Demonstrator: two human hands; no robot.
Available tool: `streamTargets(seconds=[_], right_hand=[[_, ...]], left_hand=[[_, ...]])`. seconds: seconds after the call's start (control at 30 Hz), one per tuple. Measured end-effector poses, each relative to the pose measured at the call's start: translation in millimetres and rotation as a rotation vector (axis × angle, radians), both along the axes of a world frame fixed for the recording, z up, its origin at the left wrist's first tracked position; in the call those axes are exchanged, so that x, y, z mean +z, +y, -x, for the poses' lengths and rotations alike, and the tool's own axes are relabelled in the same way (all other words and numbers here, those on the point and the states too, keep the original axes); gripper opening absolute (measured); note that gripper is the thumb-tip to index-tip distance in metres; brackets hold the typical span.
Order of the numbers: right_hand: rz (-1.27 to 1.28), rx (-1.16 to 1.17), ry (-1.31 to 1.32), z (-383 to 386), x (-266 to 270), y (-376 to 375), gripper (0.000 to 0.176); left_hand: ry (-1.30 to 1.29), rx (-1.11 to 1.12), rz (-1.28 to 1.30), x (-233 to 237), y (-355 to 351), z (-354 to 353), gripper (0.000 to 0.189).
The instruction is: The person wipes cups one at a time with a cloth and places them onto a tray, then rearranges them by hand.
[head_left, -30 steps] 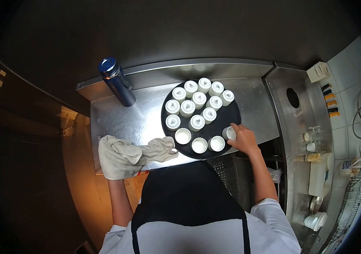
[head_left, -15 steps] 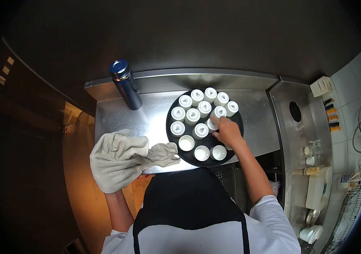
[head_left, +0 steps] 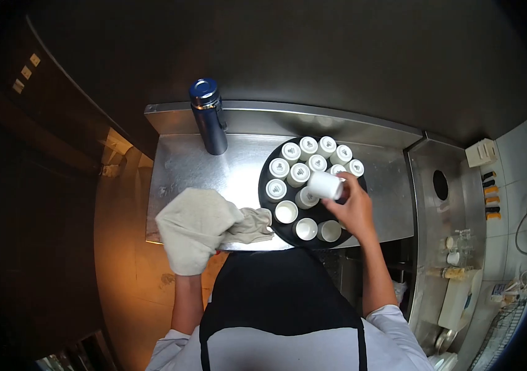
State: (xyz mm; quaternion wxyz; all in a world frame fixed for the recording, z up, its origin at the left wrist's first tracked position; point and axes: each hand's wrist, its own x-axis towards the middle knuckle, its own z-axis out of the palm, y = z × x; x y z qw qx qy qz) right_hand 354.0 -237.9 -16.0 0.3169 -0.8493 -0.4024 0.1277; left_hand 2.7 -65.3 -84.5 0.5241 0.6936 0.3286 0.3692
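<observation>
We look down on a steel table (head_left: 183,167) that spreads out on both sides of a round black tray, our landmark. On the near side of the tray is the black apron (head_left: 282,290) we wear. The tray (head_left: 319,213) itself is crowded with small white cups. Left of it, a pale grey cloth (head_left: 198,222) covers our left hand, its bunched end reaching the tray's edge; we cannot tell how the fingers under it are set. Beyond the tray, to its left, a dark blue flask (head_left: 213,127) stands upright. Above the tray's right part is our right hand (head_left: 355,210), its fingers clamped on one white cup (head_left: 325,185), which is lifted and tipped sideways over the others. On the tray, most cups stand upside down, printed bases up; three upright cups (head_left: 306,229) line its near edge, mouths open upward.
</observation>
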Motion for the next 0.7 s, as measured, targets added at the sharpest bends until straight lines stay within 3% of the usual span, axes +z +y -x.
streamTargets(seconds=[0.07,0.17,0.23,0.27,0.33,0.43,0.5,0.57,0.63,0.67,0.7], right_hand=[[-0.264,0.179,0.145,26,-6,19,0.067],[-0.375,0.426,0.304,86,11,51,0.071],[-0.459,0.590,0.162,107,11,70,0.069],[-0.428,0.654,0.169,112,10,78,0.068],[-0.525,0.700,0.049,120,0,87,0.066],[-0.531,0.691,-0.139,121,0,92,0.074],[-0.542,0.661,-0.009,128,-4,94,0.086],[-0.532,0.624,0.253,138,-14,100,0.108],[-0.440,0.637,0.647,152,-36,102,0.110],[-0.389,0.636,0.840,157,-41,102,0.111],[-0.250,0.718,0.897,160,-44,100,0.097]], left_hand=[[-0.032,-0.097,0.063,20,1,-23,0.040],[-0.078,-0.250,0.156,60,-9,-70,0.030],[-0.183,-0.126,0.196,83,-34,-90,0.044],[-0.443,-0.032,0.715,67,-35,-83,0.057],[-0.179,-0.114,0.369,58,-31,-72,0.057],[-0.216,-0.115,0.318,70,-25,-66,0.046],[-0.623,-0.093,0.836,72,-22,-58,0.044],[-0.821,-0.034,1.127,72,-12,-52,0.046],[-0.512,0.074,0.594,82,-1,-45,0.047],[-0.552,0.121,0.537,90,7,-41,0.047],[-0.653,0.151,0.566,97,18,-35,0.046]])
